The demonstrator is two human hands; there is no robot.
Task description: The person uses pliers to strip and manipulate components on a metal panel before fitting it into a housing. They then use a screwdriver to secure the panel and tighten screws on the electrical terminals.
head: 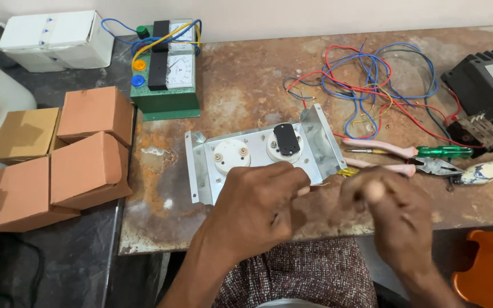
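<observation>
Grey metal panel [258, 154] bent-edged, under left hand [258, 202]

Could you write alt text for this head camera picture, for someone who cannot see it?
Seen from above, a person's left hand rests on a bent metal panel holding two round white meter backs, while the blurred right hand hovers beside it. On the rusty workbench lie tangled wires, pliers, a green meter box and cardboard boxes.

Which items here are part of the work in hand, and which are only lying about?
In hand: metal meter panel, left hand, right hand, yellow-tipped wire.

Lying about: cardboard boxes, green meter box, wire tangle, pliers, green screwdriver, black housing.
</observation>
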